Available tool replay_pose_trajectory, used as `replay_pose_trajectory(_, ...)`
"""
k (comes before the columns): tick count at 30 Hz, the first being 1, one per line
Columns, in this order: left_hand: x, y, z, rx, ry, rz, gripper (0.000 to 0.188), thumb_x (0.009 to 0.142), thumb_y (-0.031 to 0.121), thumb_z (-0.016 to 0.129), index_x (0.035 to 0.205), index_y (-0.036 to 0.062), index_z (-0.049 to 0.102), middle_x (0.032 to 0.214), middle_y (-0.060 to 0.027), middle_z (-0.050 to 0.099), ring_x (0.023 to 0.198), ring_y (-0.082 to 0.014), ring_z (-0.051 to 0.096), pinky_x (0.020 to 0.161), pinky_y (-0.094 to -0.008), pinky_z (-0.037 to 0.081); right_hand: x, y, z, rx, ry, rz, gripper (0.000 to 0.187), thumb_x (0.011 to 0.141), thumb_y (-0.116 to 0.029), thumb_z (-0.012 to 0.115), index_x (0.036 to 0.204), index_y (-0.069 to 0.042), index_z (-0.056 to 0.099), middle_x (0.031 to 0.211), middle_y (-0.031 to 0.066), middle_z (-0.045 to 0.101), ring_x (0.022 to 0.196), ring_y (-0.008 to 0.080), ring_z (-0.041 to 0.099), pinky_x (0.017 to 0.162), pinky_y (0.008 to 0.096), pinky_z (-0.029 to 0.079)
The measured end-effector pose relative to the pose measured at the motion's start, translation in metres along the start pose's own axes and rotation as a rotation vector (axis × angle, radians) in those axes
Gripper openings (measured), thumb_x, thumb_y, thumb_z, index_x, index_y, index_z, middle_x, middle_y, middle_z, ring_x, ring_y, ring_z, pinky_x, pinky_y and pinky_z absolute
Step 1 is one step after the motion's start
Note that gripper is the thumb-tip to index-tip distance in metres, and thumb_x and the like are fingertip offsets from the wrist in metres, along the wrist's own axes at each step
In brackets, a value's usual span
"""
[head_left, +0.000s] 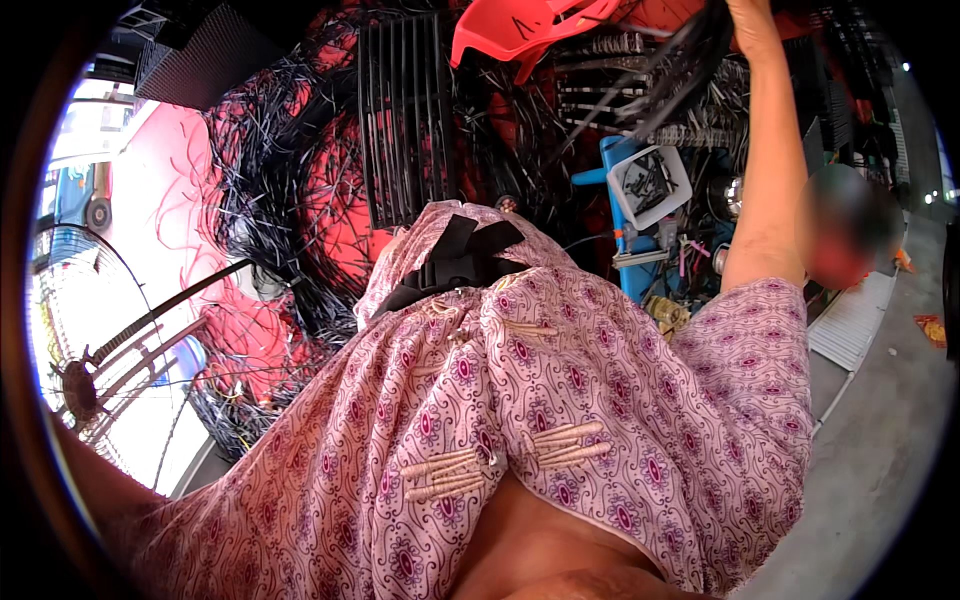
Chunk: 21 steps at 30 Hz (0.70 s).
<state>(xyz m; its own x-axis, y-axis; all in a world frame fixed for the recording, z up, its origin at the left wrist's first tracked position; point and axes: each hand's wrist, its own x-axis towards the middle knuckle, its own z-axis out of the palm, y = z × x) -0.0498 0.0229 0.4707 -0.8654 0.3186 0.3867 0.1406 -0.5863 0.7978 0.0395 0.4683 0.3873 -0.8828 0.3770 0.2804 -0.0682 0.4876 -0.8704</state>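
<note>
My right arm reaches up to the top edge, where my right hand [752, 28] is closed on a bundle of thin black strips [690, 82]. The strips hang down and to the left from the hand, and some loose ends fan out. Part of the hand is cut off by the frame edge. My left arm runs off the lower left rim, and its hand is out of the picture. In front of my lap stands a black slatted rack [405, 120], with tangled black strips [250, 190] spread beside it over a red floor covering.
A red plastic chair [510, 35] stands at the far side. Right of the middle, a white bin [672, 190] with black pieces sits by a blue plastic frame [622, 215]. Dark mesh panels [205, 60] lean at upper left. A thin curved metal frame [150, 320] stands on the left.
</note>
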Motion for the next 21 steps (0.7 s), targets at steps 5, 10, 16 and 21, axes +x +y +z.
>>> replay_pose_trajectory(5,-0.038,-0.038,0.012,0.024,-0.038,-0.087,0.039,0.098,0.027,0.049,0.062,0.0140,0.042,0.050,0.0010,0.035,0.038,-0.0124,0.028,0.035,-0.0255,0.025,0.021,-0.027,-0.045,-0.151,0.067,-0.018,0.021,0.076,-0.019,0.072,0.089,-0.003,0.067,0.074,0.0048,0.065,0.069,0.0139,0.063,0.071,0.0265,0.047)
replay_pose_trajectory(10,-0.062,-0.067,0.033,0.073,-0.101,-0.140,0.038,0.098,0.028,0.049,0.063,0.0136,0.042,0.051,0.0001,0.037,0.040,-0.0136,0.029,0.036,-0.0264,0.026,0.036,-0.045,-0.076,-0.290,0.036,-0.028,0.018,0.076,-0.018,0.072,0.086,-0.004,0.067,0.074,0.0047,0.066,0.071,0.0151,0.064,0.069,0.0259,0.047)
replay_pose_trajectory(16,-0.080,-0.090,0.059,0.143,-0.187,-0.155,0.037,0.098,0.029,0.049,0.065,0.0130,0.043,0.053,-0.0009,0.038,0.041,-0.0150,0.031,0.038,-0.0275,0.028,0.058,0.001,-0.139,-0.409,-0.098,-0.015,0.027,0.079,-0.022,0.074,0.100,-0.005,0.071,0.086,0.0039,0.070,0.083,0.0135,0.067,0.084,0.0271,0.049)
replay_pose_trajectory(21,-0.087,-0.099,0.072,0.194,-0.227,-0.150,0.037,0.098,0.029,0.050,0.066,0.0125,0.043,0.054,-0.0018,0.039,0.043,-0.0161,0.033,0.039,-0.0284,0.029,0.057,0.011,-0.137,-0.339,-0.079,0.073,0.025,0.079,-0.017,0.075,0.100,-0.004,0.071,0.085,0.0041,0.071,0.081,0.0128,0.067,0.082,0.0272,0.050)
